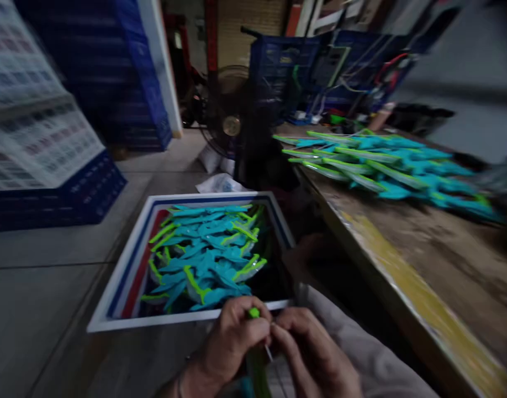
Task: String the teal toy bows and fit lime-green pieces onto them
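- A green-tipped piece (254, 313) sits at the bottom centre of the frame, pinched upright between both hands; its green length runs down below the fingers, blurred.
- The left hand (232, 342) has its grip pressed together around the piece, thumb and fingers closed just under the green tip.
- The right hand (311, 354) touches the left, its grip pinched at a thin pale strand (269, 352) beside the piece; the detail is too blurred to tell more.
- Just above the hands, a white-rimmed box (125, 276) on the floor holds a heap of teal and green pieces (204, 254).
- At the right, a worn tabletop (436, 260) carries a spread of the same teal pieces (386, 166) in the upper right.
- A dark fan (232, 124) stands at upper centre, blue crates (91, 188) at the left.
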A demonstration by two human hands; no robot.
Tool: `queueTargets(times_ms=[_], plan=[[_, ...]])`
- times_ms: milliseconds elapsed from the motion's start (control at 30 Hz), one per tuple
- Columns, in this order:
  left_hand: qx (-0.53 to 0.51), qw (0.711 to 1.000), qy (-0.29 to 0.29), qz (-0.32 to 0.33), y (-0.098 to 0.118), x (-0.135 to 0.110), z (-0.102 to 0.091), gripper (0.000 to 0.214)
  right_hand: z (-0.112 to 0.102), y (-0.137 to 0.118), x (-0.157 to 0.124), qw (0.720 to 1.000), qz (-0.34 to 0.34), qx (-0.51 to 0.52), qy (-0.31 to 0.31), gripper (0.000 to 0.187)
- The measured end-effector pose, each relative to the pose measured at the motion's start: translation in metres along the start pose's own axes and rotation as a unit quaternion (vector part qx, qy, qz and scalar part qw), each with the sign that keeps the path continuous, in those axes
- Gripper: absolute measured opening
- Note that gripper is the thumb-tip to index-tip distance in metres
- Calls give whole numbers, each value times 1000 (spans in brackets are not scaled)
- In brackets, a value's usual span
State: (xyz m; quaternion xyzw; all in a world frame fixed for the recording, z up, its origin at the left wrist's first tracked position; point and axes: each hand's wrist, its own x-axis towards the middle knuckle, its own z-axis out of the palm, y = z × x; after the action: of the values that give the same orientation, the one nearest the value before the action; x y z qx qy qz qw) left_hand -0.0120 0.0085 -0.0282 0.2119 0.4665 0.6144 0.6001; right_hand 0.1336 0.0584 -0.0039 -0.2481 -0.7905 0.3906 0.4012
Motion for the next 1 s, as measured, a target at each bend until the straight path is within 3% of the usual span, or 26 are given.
queueTargets(times_ms=[167,333,533,700,1000], plan=[[-51,997,-65,-4,-3,-4,-11,21,22,-13,-2,997,34,38,50,19],[-85,994,-61,-16,-1,-9,-11,27,17,-21,2,998,45,53,3,18],[-90,993,-69,-23,-3,-7,-11,33,11,-19,10,1000,-10,-19,3,16],[-77,994,-72,-3,-7,-4,-12,32,17,-9,9,994,-45,-88,47,15],[-11,998,-60,10,-1,-1,-7,32,14,-9,8,976,-43,-184,113,17]])
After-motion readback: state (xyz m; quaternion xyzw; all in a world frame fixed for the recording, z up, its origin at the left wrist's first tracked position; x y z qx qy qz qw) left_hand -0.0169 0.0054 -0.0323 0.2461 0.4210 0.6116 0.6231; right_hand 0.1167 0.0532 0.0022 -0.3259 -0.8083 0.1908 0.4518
